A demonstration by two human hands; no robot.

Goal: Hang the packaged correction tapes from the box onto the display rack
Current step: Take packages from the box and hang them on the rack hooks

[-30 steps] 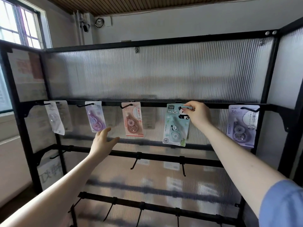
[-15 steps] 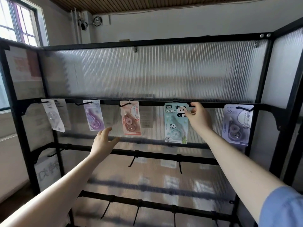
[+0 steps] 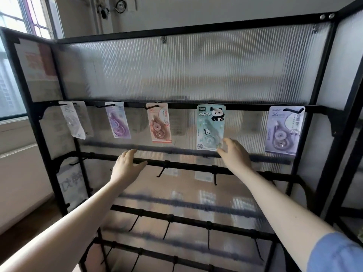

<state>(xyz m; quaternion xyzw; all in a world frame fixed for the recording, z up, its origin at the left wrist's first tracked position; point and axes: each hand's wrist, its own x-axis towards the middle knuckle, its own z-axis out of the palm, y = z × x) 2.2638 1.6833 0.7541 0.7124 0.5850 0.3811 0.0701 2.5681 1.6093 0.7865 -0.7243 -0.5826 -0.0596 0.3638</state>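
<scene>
Panda pack [image 3: 210,127] hangs on top rail of display rack [image 3: 324,109], fourth from left. Right hand [image 3: 234,154] loose-fingered at its lower corner, gripping nothing; left hand [image 3: 125,166] open, empty. Steady any swing gently, then fetch next from box, unseen.

Five tape packs [image 3: 210,127] hang in a row along the rack's top bar [image 3: 184,104], above empty hooks [image 3: 162,171].

Black display rack [image 3: 196,106], ribbed translucent panels [image 3: 196,67], mint panda pack [image 3: 210,127], lilac pack [image 3: 283,130].
</scene>
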